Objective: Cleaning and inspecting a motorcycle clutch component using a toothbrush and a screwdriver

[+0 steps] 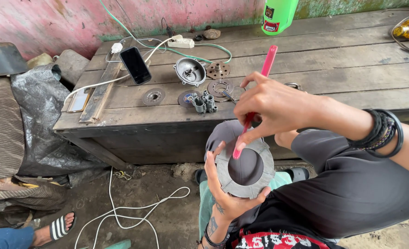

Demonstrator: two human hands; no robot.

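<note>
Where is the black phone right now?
In the head view, the black phone lies on the left part of the wooden bench, leaning on a wooden plank, just left of the round metal cover.

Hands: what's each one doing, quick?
Left hand: closed on the grey ring.
Right hand: closed on the pink stick.

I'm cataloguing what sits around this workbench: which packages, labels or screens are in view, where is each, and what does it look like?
Green plastic bottle: back edge of the wooden bench, top centre; carries a red, white and black label.
Smartphone: lying on the bench's left part, a dark rectangle with its screen off.
Flat pale device: at the bench's left edge, rectangular; whether it has a screen is unclear.
</note>
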